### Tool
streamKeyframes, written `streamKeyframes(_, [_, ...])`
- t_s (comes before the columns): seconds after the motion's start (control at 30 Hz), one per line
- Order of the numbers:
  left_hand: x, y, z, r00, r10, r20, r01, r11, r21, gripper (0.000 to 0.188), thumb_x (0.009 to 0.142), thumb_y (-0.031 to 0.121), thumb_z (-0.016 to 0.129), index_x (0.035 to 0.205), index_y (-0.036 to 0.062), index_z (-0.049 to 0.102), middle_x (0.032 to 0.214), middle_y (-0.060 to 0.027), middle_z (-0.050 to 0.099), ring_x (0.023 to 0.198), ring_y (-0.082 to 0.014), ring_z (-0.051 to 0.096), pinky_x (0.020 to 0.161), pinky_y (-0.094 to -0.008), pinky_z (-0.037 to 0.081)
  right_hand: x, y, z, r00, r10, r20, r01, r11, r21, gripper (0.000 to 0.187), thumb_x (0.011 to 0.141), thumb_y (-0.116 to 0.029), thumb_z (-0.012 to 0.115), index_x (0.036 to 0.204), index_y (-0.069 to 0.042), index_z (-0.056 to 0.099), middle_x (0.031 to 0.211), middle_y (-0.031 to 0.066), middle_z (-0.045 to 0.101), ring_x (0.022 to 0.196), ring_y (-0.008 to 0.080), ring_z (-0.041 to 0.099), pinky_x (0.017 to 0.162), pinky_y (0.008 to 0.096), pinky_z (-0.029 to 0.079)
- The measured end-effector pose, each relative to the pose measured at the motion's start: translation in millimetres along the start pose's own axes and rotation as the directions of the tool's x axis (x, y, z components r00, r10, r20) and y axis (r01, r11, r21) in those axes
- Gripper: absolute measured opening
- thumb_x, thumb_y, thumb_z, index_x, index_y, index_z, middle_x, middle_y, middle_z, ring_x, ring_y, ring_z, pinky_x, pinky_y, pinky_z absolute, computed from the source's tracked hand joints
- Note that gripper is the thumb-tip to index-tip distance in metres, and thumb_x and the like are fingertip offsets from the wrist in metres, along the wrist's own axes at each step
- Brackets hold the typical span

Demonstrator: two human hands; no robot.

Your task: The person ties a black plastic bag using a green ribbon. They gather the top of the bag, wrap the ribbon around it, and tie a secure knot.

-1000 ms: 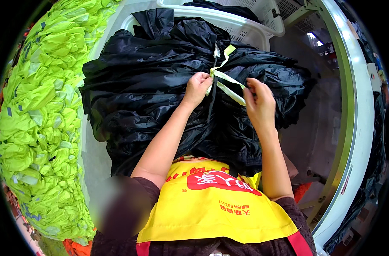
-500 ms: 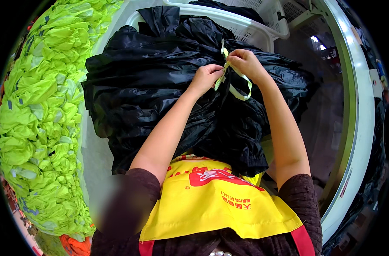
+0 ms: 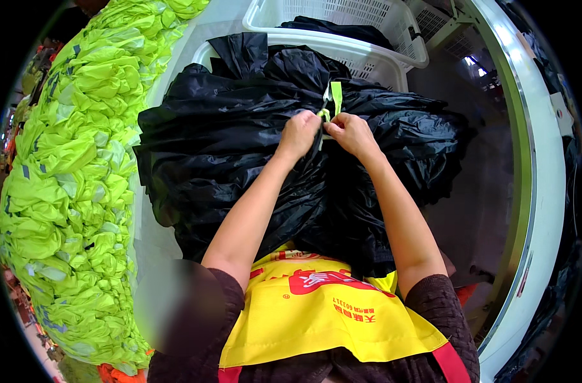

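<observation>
A large bundle of shiny black fabric (image 3: 221, 134) lies before me, gathered at its middle by a thin yellow-green strip (image 3: 336, 96). My left hand (image 3: 300, 132) pinches the strip from the left, knuckles up. From the right, my right hand (image 3: 353, 133) grips it too, thumb and fingers pressed together. Both hands nearly meet at a small knot or twist in the strip. One flat end of it sticks up beyond my fingers. The parts inside my grip are hidden.
Behind the bundle stand two white plastic baskets, a nearer basket (image 3: 393, 70) and a farther basket (image 3: 256, 16) with black fabric inside. At left rises a long pile of lime-green garments (image 3: 74, 191). A pale curved table edge (image 3: 540, 210) runs along the right.
My hands have come closer together and slightly lower. The strip's long loop that hung at the right is gone from view, and a flat end now points up.
</observation>
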State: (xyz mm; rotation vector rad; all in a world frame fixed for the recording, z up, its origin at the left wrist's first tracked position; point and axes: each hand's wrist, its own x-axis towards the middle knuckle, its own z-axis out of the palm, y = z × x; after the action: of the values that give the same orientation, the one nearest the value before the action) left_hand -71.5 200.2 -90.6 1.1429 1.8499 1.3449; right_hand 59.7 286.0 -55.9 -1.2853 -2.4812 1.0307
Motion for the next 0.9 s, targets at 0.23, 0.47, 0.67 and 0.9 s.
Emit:
streamKeyframes(0.23, [-62, 48, -14, 0.995, 0.01, 0.103, 0.0, 0.995, -0.097, 0.019, 0.083, 0.018, 0.058, 0.078, 0.0005, 0.057, 0.067, -0.0152, 0.056, 0.064, -0.0312, 0.055, 0.059, -0.0362, 0.043, -14, 14, 1, 0.935, -0.306, -0.18, 0.28, 0.947, -0.156, 0.013, 0.075, -0.017, 0.06, 0.079, -0.005, 0.059, 0.077, 0.0141, 0.057, 0.073, 0.0331, 0.058, 0.065, 0.0419, 0.048])
streamKeyframes(0.47, [-71, 63, -2, 0.884, 0.455, 0.113, -0.466, 0.878, 0.112, 0.019, 0.073, 0.013, 0.066, 0.067, 0.0028, 0.051, 0.064, -0.014, 0.054, 0.063, -0.0309, 0.054, 0.057, -0.0399, 0.044, -27, 8, -45, 0.877, -0.441, -0.191, 0.427, 0.897, -0.112, 0.013, 0.069, -0.005, 0.061, 0.071, -0.001, 0.049, 0.069, 0.0136, 0.054, 0.066, 0.0323, 0.056, 0.061, 0.0396, 0.046])
streamKeyframes(0.67, [-109, 87, 23, 0.918, 0.196, 0.346, -0.35, 0.812, 0.468, 0.017, 0.081, 0.015, 0.061, 0.079, 0.0013, 0.051, 0.066, -0.0147, 0.059, 0.063, -0.0314, 0.062, 0.058, -0.0389, 0.05, -32, 31, -37, 0.922, -0.388, 0.007, 0.361, 0.85, -0.383, 0.019, 0.081, -0.007, 0.061, 0.097, 0.001, 0.057, 0.075, 0.012, 0.063, 0.069, 0.017, 0.062, 0.06, 0.0302, 0.047])
streamKeyframes(0.9, [-111, 69, 26, 0.957, 0.164, 0.239, -0.232, 0.926, 0.297, 0.016, 0.085, 0.016, 0.057, 0.084, 0.0007, 0.052, 0.069, -0.0171, 0.058, 0.065, -0.0351, 0.06, 0.058, -0.0413, 0.049, -41, 20, -51, 0.987, 0.054, 0.149, -0.075, 0.987, 0.139, 0.021, 0.082, -0.016, 0.066, 0.092, 0.002, 0.061, 0.069, 0.0061, 0.062, 0.057, 0.013, 0.055, 0.055, 0.0278, 0.046])
